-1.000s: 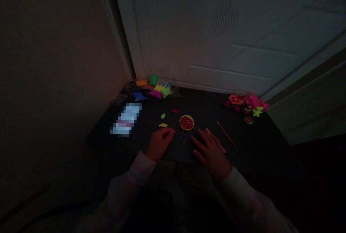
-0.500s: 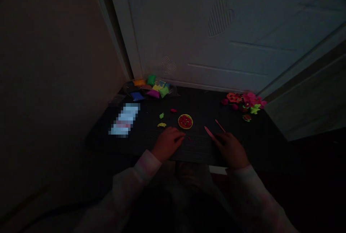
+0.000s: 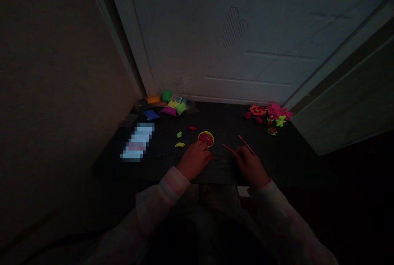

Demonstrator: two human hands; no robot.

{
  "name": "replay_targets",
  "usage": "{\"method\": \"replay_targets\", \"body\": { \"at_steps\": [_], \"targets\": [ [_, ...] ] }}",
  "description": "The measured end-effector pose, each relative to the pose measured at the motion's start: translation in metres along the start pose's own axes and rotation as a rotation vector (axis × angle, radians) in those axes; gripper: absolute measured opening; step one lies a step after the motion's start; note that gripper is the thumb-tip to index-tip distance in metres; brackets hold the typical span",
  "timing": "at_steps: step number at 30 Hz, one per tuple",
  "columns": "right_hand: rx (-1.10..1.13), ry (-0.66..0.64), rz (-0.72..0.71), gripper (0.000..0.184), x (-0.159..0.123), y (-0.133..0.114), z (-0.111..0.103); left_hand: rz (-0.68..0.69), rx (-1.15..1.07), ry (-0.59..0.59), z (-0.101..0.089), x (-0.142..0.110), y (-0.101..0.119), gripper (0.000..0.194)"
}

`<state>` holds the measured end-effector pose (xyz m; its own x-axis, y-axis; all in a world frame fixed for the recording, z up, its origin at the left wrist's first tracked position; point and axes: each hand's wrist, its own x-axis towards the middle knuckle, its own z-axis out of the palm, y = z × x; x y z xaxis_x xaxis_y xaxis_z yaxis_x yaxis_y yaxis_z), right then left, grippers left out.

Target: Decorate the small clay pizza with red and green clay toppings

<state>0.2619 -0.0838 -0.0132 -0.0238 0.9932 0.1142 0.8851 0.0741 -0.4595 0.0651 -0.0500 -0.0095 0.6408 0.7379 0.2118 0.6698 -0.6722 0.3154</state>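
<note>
two bare hands over a dark table (image 3: 286, 154), dim light.

right hand (image 3: 251, 168): fingers closed around a thin pink tool (image 3: 228, 149), its pointed end directed away from the person and toward the left, near the table surface. a second pink stick (image 3: 245, 142) lies slanted just beyond this hand, its near end close to the knuckles.

left hand (image 3: 194, 161): palm down, fingers bunched and curled. fingertips overlap the near edge of the round disc (image 3: 209, 136), which has a yellow rim and red filling; contact or mere overlap, cannot tell. a small red bit (image 3: 212, 158) shows beside these fingers; whether they grip it or anything else, cannot tell.

position of disc: about mid-table, between the hands and slightly beyond them, lying flat.

left of disc, loose on the table: yellow curved piece (image 3: 179, 145), green piece (image 3: 179, 134), red piece (image 3: 192, 128), all apart from one another.

far left: coloured packets (image 3: 169, 111) heaped near the door (image 3: 191, 31); nearer, a bright blurred-out rectangle (image 3: 137, 142).

far right: pink flower shapes (image 3: 276, 111), an orange-red piece (image 3: 257, 110) and a yellow-green figure (image 3: 280, 121) grouped together; a small layered piece (image 3: 272, 131) just in front.
</note>
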Motion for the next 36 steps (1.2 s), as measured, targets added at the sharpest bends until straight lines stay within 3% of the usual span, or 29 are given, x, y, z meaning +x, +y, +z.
{"method": "replay_targets", "body": {
  "at_steps": [13,21,28,36],
  "targets": [
    [0.135,-0.031,-0.358,0.015,-0.003,-0.008,0.018,-0.102,-0.065,0.046,-0.002,-0.024,-0.005,0.013],
    [0.075,-0.011,-0.400,0.024,-0.005,-0.012,0.023,-0.108,-0.070,0.095,0.001,-0.028,0.000,0.021],
    [-0.007,-0.010,-0.418,0.028,-0.006,-0.010,0.026,-0.071,-0.031,0.078,0.008,-0.028,0.001,0.023],
    [-0.129,-0.037,-0.480,0.031,-0.011,-0.013,0.025,-0.059,0.054,0.040,0.001,-0.029,0.007,0.022]
  ]
}}
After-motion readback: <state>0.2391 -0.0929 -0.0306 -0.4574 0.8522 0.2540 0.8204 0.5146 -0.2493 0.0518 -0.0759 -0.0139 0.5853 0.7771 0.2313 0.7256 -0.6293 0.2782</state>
